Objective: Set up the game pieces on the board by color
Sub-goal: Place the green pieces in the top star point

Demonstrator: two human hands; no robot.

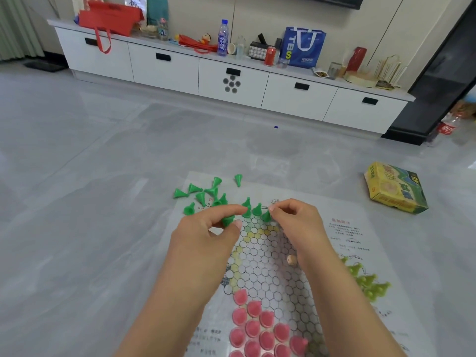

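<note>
A paper game board printed with hexagon cells lies on the floor. Several green cone pieces lie scattered at its far left corner, and three stand upright at the board's far tip. My left hand pinches a green piece between thumb and forefinger. My right hand pinches another green piece at the tip. Pink pieces fill the near corner. Yellow-green pieces stand at the right corner. A small beige die rests on the board.
A yellow-green game box lies on the grey floor at the right. A white low cabinet with bags, bottles and a can lines the far wall. A cola bottle stands at the far right.
</note>
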